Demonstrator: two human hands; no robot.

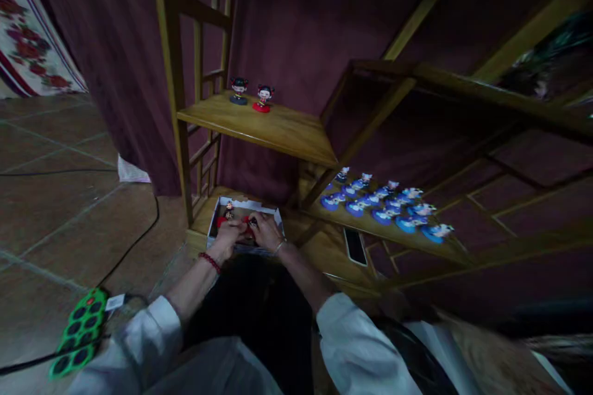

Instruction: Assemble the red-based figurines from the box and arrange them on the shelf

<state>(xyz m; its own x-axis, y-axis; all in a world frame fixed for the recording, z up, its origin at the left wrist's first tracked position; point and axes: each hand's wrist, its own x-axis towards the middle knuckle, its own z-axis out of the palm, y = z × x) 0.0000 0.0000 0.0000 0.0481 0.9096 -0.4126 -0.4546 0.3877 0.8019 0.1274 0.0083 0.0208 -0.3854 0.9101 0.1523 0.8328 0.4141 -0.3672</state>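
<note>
Over a shallow white cardboard box (278,217) on the lowest shelf, my two hands work close together. Between them is a small dark-haired doll figurine (252,221) with red parts, mostly covered by the fingers. My right hand (267,232) is closed around its dark top, while the fingers of my left hand (230,233) pinch its red lower side. Another figurine (229,210) stands in the left part of the box, with red beside it. The box's front side is partly hidden by my wrists.
Two doll figurines (238,91) stand on the wooden shelf (278,129) above. Rows of blue-based figurines (386,215) fill a shelf at right. A phone (355,245) lies below them. On the floor at left are a green power strip (78,333) and a black cable (134,244).
</note>
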